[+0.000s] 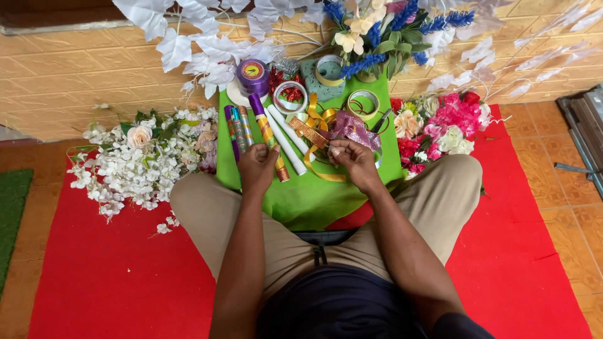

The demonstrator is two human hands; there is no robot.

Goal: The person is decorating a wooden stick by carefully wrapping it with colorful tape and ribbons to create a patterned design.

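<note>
I see a green cloth (301,201) under both hands. My left hand (257,168) closes on a gold patterned roll (271,139) whose long axis runs away from me, tilted left. My right hand (353,162) pinches, I think, a mauve ribbon (353,127) just beyond it.

No packages, signs or screens, only a round yellow label (252,70) atop the purple ribbon spool (252,80)

Tan brick wall (56,69), red floor mat (113,276)
</note>
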